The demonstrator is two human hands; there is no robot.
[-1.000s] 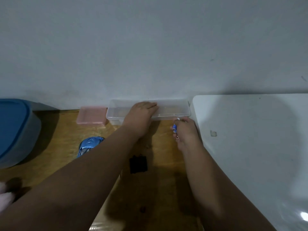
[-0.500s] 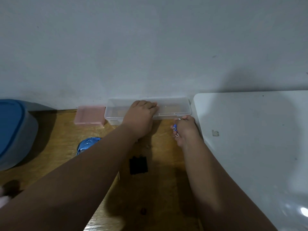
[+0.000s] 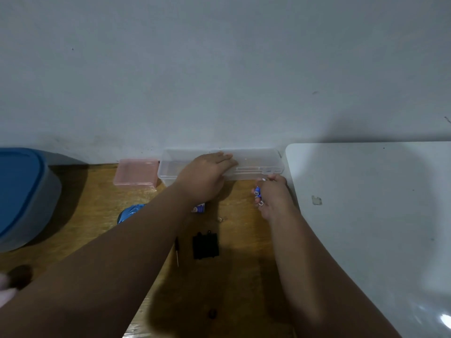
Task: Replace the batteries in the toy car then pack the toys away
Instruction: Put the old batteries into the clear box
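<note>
You are in a plain room of a home, at a worn wooden worktop (image 3: 102,211) pushed against a bare, scuffed grey wall (image 3: 219,69). Household plastic storage lines the wall: a clear lidded case (image 3: 256,162), a small pink box (image 3: 135,172) and a blue-lidded tub (image 3: 22,191) (only partly in view). A white board (image 3: 378,215) lies at your right.

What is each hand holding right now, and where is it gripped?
The right hand pinches small blue batteries by their sides. The left hand holds nothing; it rests flat on the clear plastic case.
</note>
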